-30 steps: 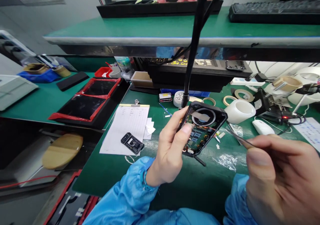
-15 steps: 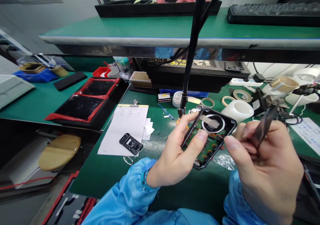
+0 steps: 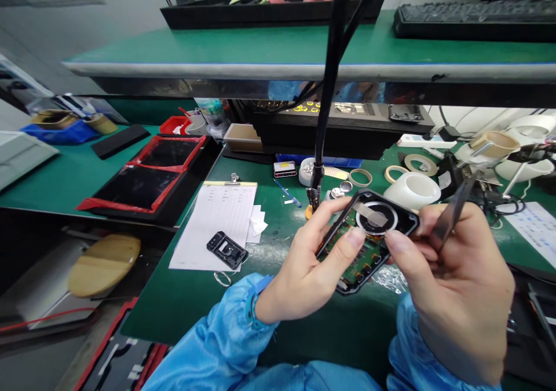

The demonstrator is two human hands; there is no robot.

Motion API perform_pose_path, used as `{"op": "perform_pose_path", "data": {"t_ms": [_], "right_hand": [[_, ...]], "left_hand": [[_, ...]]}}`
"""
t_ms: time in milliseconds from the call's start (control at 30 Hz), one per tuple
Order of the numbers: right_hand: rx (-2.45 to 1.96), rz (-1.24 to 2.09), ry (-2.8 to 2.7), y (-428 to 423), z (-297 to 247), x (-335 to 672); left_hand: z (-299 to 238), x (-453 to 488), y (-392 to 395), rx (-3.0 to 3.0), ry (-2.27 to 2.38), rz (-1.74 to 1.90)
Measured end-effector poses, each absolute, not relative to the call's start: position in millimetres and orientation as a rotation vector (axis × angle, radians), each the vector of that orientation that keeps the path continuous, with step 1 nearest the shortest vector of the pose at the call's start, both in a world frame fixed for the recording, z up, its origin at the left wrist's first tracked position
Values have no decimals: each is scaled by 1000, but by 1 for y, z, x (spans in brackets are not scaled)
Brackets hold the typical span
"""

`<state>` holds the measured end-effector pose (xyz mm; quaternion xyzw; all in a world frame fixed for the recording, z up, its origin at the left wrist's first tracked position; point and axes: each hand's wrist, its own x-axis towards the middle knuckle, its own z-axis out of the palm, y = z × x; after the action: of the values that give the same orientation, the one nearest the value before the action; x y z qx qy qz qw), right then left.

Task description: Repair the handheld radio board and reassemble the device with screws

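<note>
My left hand (image 3: 299,275) grips an opened handheld device (image 3: 371,255) by its left side, thumb over the inside. Its dark frame is tilted, showing a green circuit board and, at the top, a round coil (image 3: 394,217) with a white rim and a pale strip across it. My right hand (image 3: 464,287) is closed around dark metal tweezers (image 3: 454,211), which point up and away from the device. The right thumb presses on the device's right side beside the coil; the other right fingers are partly hidden behind.
A black device housing (image 3: 226,250) lies on a clipboard sheet (image 3: 195,229) to the left. A black cable (image 3: 328,101) hangs down behind the device. Tape rolls (image 3: 360,177), a white cup-like piece (image 3: 412,191) and a blue pen (image 3: 287,193) lie further back, under a green shelf (image 3: 260,43).
My right hand has moved left, and its thumb now rests on the device near the coil. The device has shifted slightly right in my left hand.
</note>
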<state>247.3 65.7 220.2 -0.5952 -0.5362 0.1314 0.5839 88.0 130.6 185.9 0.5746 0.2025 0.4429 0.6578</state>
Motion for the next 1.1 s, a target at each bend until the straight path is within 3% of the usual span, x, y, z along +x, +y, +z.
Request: {"op": "perform_pose_path", "data": {"t_ms": [1100], "right_hand": [[-1396, 326, -1275, 70, 220, 249]], "left_hand": [[187, 85, 132, 1300, 479, 970]]}}
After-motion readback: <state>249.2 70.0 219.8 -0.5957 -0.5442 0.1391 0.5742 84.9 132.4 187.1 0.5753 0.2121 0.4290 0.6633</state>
